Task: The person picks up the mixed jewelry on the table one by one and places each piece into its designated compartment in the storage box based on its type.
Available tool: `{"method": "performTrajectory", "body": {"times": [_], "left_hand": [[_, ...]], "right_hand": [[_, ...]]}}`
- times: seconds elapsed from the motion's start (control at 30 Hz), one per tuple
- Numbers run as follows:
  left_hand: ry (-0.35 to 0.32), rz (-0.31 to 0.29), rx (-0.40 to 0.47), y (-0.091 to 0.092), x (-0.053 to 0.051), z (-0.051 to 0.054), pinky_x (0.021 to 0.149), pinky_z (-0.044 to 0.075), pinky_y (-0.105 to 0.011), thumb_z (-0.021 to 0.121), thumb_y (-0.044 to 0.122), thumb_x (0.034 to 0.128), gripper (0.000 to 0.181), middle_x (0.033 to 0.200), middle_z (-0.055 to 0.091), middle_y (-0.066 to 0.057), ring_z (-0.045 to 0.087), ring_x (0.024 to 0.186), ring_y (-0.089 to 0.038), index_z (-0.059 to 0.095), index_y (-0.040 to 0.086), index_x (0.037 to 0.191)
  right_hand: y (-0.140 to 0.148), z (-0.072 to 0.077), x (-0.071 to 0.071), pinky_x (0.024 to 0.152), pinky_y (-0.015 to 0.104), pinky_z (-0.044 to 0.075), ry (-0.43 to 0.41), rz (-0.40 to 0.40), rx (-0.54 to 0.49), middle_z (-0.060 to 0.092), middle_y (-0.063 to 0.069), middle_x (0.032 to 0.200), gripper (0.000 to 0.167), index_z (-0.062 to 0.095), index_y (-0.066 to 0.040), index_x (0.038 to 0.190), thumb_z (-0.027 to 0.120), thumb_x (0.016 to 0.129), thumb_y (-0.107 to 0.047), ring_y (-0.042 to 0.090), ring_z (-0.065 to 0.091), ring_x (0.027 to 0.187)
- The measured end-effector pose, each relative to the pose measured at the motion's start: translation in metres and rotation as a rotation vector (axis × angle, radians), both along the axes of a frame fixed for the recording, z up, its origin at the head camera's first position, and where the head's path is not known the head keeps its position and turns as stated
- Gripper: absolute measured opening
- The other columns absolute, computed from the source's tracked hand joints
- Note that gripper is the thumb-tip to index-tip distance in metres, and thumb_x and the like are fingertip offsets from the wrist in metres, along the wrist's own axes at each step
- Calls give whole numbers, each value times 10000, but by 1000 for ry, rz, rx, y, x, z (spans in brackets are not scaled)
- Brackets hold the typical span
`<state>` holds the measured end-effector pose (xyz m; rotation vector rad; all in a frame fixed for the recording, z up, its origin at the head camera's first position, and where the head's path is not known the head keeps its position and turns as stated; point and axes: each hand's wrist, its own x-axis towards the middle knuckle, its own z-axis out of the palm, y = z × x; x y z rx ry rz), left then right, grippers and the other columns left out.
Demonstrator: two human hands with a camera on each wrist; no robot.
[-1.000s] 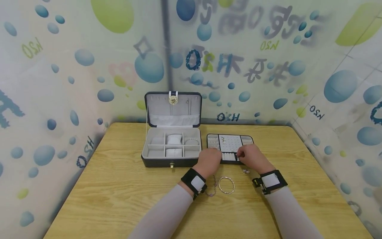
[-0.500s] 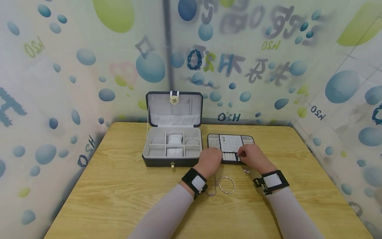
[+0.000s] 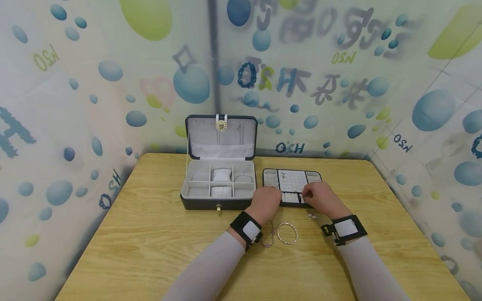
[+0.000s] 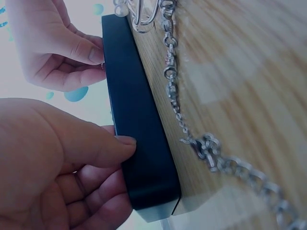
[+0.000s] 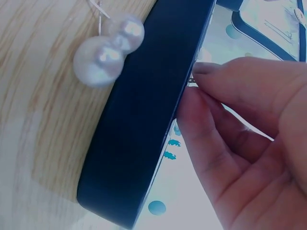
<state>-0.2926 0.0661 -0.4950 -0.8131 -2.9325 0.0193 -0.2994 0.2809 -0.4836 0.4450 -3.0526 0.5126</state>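
Observation:
My left hand (image 3: pixel 266 201) grips the near left corner of a dark-edged jewelry tray (image 3: pixel 293 180), its thumb on the outer side in the left wrist view. At the tray's front right, over the padded ring slots (image 3: pixel 290 197), my right hand (image 3: pixel 324 198) pinches a small silvery ring (image 5: pixel 192 80) between thumb and finger. Most of that ring is hidden by the fingertips. A pair of pearl earrings (image 5: pixel 103 57) lies on the table just in front of the tray. A chain bracelet (image 4: pixel 170 72) and a round silver bangle (image 3: pixel 287 233) lie nearer to me.
Left of the tray stands an open jewelry box (image 3: pixel 219 203) with its lid (image 3: pixel 221 138) raised. White cushions (image 3: pixel 222 174) and a bangle (image 3: pixel 244 178) sit in its compartments. Earrings (image 3: pixel 283 175) are on the tray's dotted panel. A patterned curtain backs the wooden table (image 3: pixel 150 234).
The whole head view has shifted slightly. Both hands stay at the tray, with no clear movement of the fingers or of the jewelry.

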Motion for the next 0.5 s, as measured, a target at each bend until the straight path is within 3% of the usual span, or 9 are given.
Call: {"method": "performTrajectory", "body": {"times": [0.5], "left_hand": [[3,-1,-6,0,2,2,509,551,-341,678,129,1016,161,837,736,5,695,741,-145,802,172,923]], "right_hand": [[-1,-1,0,741,399,576,-5,-13,7,732,38,832,106,769,-82,834,751,900,-2,159,618,761]]}}
